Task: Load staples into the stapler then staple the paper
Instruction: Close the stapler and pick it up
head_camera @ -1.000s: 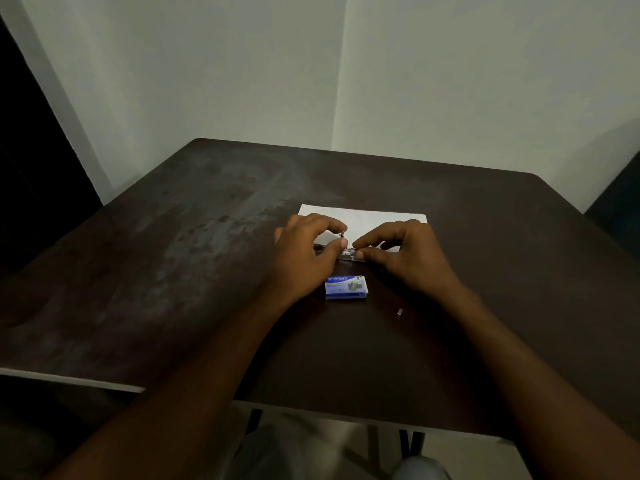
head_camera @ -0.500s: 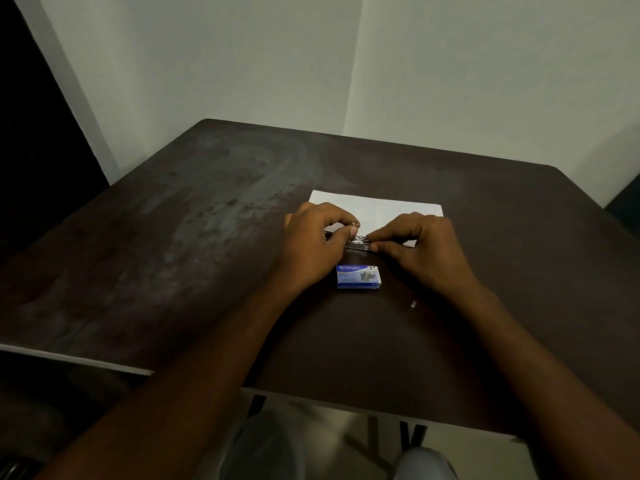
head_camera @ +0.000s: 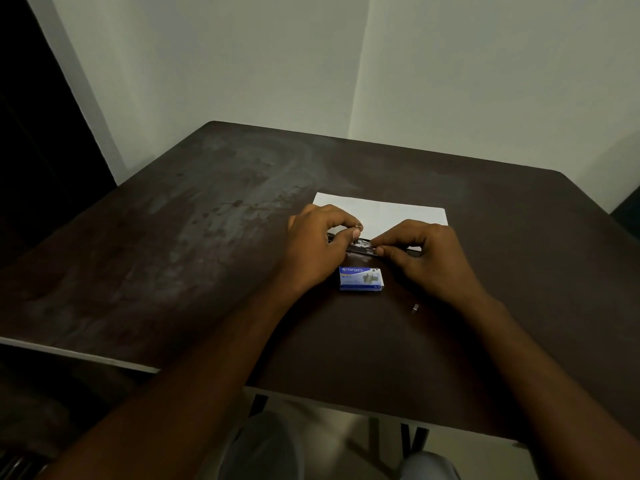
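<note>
While both hands close on it, the stapler [head_camera: 360,247] lies on the dark table [head_camera: 207,254] at the near edge of the white paper [head_camera: 388,211]. Its long axis runs left to right, with the right end set slightly nearer the person. Which end is the nose cannot be told, as the hands cover both ends. The left hand [head_camera: 313,249] curls over the left portion; its thumb and forefinger pinch a small shiny metal part at the top of the stapler. The right hand [head_camera: 431,259] covers the right portion, thumb and forefinger tips pinching the body near mid-length. Between the two wrists, just on the near side of the stapler, a blue Kangaro staple box [head_camera: 361,279] lies flat, label up. A small loose metal piece [head_camera: 415,308] rests on the table right of the box, beside the right wrist.
</note>
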